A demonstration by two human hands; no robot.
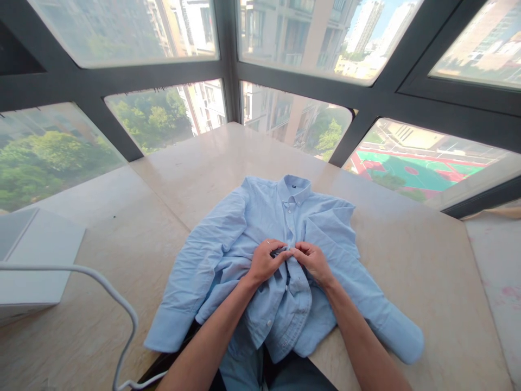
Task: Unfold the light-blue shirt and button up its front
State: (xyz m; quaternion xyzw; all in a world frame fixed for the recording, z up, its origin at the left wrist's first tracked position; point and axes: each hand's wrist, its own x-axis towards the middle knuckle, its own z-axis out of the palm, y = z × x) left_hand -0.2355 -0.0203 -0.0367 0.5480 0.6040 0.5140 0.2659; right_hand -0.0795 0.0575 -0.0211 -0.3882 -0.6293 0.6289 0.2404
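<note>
A light blue button-up shirt (pixel 268 212) lies front side up on the stone sill, its collar pointing away from me and both sleeves spread out. My left hand (pixel 266 259) pinches the shirt's front edge at mid-placket. Right beside it, my right hand (pixel 313 262) pinches the other front edge, and the fingertips of both hands meet. The button between them is hidden by my fingers. Above my hands the front is closed up to the collar; below them the two front edges hang apart, with a button showing on one.
The pale stone sill (pixel 134 217) runs up to dark-framed windows (pixel 228 65). At the left stands a white box (pixel 44 255), with a white cable (pixel 122 304) curving in front of it. A whitish surface with faint pink marks (pixel 500 271) borders the right.
</note>
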